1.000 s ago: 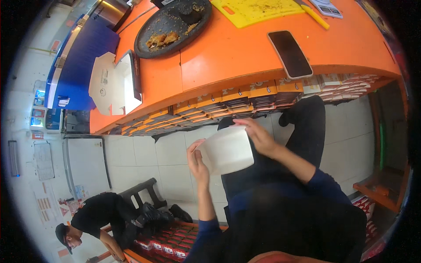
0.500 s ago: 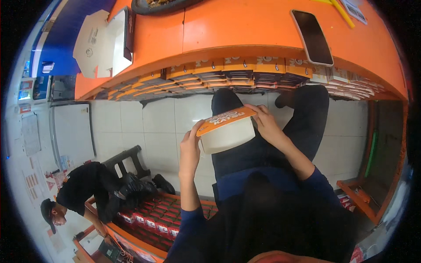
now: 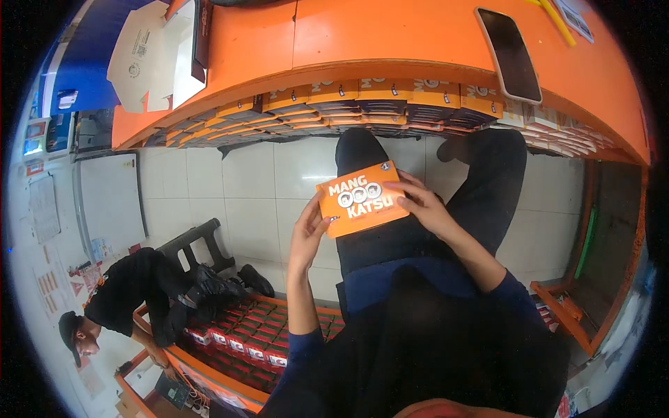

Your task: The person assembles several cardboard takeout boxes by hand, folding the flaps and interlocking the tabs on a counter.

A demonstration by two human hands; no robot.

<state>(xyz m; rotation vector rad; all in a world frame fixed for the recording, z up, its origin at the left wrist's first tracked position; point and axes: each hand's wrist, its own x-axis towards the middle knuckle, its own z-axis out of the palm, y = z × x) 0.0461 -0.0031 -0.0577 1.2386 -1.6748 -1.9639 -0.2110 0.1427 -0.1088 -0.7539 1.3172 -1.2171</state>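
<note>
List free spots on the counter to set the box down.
Bare orange counter between the white carton and the phone. Crowded: far right by the yellow pen. Both hands, left hand and right hand, hold the box.

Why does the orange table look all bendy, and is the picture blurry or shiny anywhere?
Head view: the fisheye lens bows the orange counter into an arc, with black corners round the picture. The orange box, held between the left hand and right hand, is sharp. The phone screen shows soft glare. The floor tiles are evenly lit.
</note>
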